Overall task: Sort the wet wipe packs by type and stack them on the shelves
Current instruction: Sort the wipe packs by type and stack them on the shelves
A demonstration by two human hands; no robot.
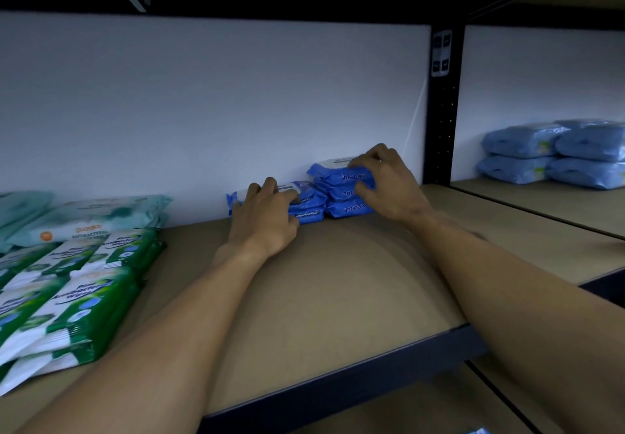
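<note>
So, tall stack (348, 193): three blue packs marked "antabax", piled at the back edge of the shelf (338, 281), against the wall (203, 95) and towards the right rear corner; the right ends are hidden by the hand.
Low stack (309, 208): two blue packs, touching the tall stack's left side, also at the back edge; the middle is covered by the hand, and the print is too small to read.
Right hand (389, 186): fingers curled over the top pack of the tall stack, thumb pressed on the stack's front; it grips the pile.
Left hand (267, 220): fingers bent over the top of the low stack, thumb against its front; the palm hides how much it clasps.
Green packs (77, 298): rows at the shelf's left edge, cut off by the frame; labels are partly blurred.
Teal packs (94, 217): behind the green ones, near the left rear corner, partly out of frame.
Pale packs (554, 156): two layers on the next shelf, right of the post (441, 112); dim, unreadable, cut off at the right.
Post sticker: dark and illegible.
</note>
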